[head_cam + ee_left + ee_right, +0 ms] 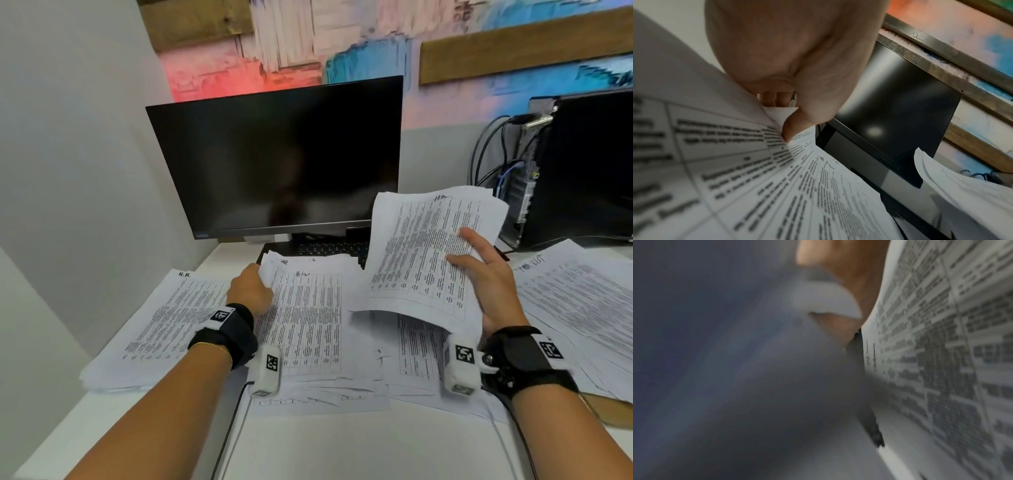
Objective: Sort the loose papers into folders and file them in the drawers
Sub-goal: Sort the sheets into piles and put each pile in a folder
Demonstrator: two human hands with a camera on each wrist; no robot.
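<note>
Printed sheets with tables cover the white desk (342, 448). My right hand (479, 267) holds a sheaf of papers (428, 246) lifted above the desk, thumb on top and the other fingers hidden beneath. In the right wrist view the sheaf (941, 353) fills the frame, blurred. My left hand (251, 287) pinches the upper left corner of the middle pile's sheets (308, 315); the left wrist view shows the thumb (795, 123) pressing that curled corner (777, 113). A pile marked "H.R." (178, 315) lies at the left, another pile (575, 301) at the right.
A dark monitor (281, 157) stands behind the papers, with a black keyboard (329, 248) partly under them. A black computer tower (589, 164) with cables sits at the back right. A brown folder edge (613, 407) shows at the right. Bare desk lies near me.
</note>
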